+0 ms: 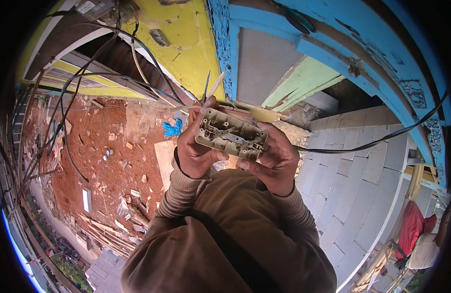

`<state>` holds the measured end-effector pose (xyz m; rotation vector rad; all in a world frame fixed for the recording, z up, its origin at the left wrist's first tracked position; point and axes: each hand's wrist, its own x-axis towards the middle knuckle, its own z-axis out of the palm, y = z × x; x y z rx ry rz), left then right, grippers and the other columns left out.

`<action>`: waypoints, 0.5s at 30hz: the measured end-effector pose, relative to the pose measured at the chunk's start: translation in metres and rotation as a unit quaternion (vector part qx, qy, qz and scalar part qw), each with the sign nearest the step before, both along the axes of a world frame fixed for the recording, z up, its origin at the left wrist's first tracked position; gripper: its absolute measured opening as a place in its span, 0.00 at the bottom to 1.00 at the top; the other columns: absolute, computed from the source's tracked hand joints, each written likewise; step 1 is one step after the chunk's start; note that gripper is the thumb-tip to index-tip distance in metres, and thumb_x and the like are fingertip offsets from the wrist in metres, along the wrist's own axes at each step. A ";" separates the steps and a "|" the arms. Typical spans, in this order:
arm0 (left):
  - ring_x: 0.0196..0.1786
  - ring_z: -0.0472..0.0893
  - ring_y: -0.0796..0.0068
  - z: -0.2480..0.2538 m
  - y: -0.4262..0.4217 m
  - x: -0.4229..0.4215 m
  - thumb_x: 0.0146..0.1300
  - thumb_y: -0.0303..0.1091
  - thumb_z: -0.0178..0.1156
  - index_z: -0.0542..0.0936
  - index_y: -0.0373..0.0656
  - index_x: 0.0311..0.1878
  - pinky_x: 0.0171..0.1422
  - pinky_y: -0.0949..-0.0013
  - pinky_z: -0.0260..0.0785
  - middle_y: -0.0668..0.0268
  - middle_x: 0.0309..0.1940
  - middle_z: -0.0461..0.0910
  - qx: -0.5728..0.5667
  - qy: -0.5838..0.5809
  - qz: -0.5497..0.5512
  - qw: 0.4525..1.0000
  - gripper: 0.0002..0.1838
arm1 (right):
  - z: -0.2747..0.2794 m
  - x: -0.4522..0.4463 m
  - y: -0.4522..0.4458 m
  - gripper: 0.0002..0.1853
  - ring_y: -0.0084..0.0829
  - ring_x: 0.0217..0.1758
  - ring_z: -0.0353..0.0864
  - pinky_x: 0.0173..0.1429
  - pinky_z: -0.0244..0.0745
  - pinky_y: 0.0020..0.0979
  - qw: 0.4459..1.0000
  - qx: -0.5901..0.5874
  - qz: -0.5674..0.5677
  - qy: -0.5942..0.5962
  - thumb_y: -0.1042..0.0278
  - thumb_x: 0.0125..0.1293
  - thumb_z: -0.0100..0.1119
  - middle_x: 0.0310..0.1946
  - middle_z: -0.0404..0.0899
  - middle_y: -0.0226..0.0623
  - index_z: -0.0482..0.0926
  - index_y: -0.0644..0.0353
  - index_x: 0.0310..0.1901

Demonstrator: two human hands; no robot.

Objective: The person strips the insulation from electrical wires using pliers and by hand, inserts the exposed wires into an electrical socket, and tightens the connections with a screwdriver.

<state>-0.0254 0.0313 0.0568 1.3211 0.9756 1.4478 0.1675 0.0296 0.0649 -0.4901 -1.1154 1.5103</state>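
Both hands hold up a dirty beige electrical socket housing point(230, 136), its inner side facing me. Metal contact strips and screw posts show inside it. My left hand point(192, 146) is closed on the housing's left end, thumb along the lower edge. Around the right end, my right hand point(278, 161) is closed, with the thumb at the bottom corner. A pale stripped cable end point(216, 84) and a thin blue wire point(206, 84) stick up behind the left fingers. A black cable point(362, 148) runs in from the right toward my right hand; where it ends is hidden.
Loose wires point(74, 93) hang on the left. A blue wooden frame point(333, 41) and a yellow wall point(186, 44) stand ahead. Below left lies red soil point(96, 146) with rubble, planks point(106, 234) and a blue cloth point(172, 128). Grey blocks point(352, 171) form a surface at right.
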 end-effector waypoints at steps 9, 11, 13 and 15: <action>0.59 0.79 0.70 0.007 -0.005 0.000 0.40 0.42 0.85 0.70 0.30 0.67 0.66 0.66 0.69 0.60 0.55 0.81 -0.041 -0.116 -0.013 0.992 0.51 | -0.004 -0.003 0.002 0.42 0.43 0.65 0.76 0.65 0.79 0.41 0.999 -0.007 0.033 -0.001 0.93 0.56 0.66 0.62 0.73 0.57 0.58 0.73 0.71; 0.57 0.80 0.71 0.003 -0.004 -0.006 0.40 0.41 0.85 0.71 0.30 0.65 0.64 0.67 0.71 0.61 0.54 0.81 -0.041 -0.100 -0.026 0.994 0.50 | -0.003 -0.004 0.001 0.40 0.42 0.66 0.75 0.65 0.79 0.41 0.999 -0.027 0.031 -0.002 0.92 0.57 0.66 0.63 0.72 0.57 0.59 0.73 0.71; 0.56 0.81 0.72 0.002 -0.004 -0.009 0.39 0.41 0.85 0.71 0.31 0.64 0.62 0.68 0.72 0.61 0.54 0.82 -0.042 -0.084 -0.042 0.995 0.49 | 0.002 -0.007 0.000 0.40 0.39 0.62 0.78 0.62 0.80 0.37 1.000 -0.017 0.007 -0.017 0.90 0.57 0.68 0.61 0.74 0.54 0.60 0.73 0.71; 0.55 0.81 0.73 0.002 -0.005 -0.009 0.39 0.42 0.85 0.72 0.31 0.64 0.62 0.68 0.72 0.61 0.52 0.82 -0.038 -0.103 -0.028 0.994 0.49 | 0.003 -0.007 0.001 0.40 0.36 0.59 0.80 0.59 0.81 0.34 0.999 -0.007 -0.020 -0.034 0.88 0.57 0.69 0.59 0.76 0.51 0.62 0.72 0.70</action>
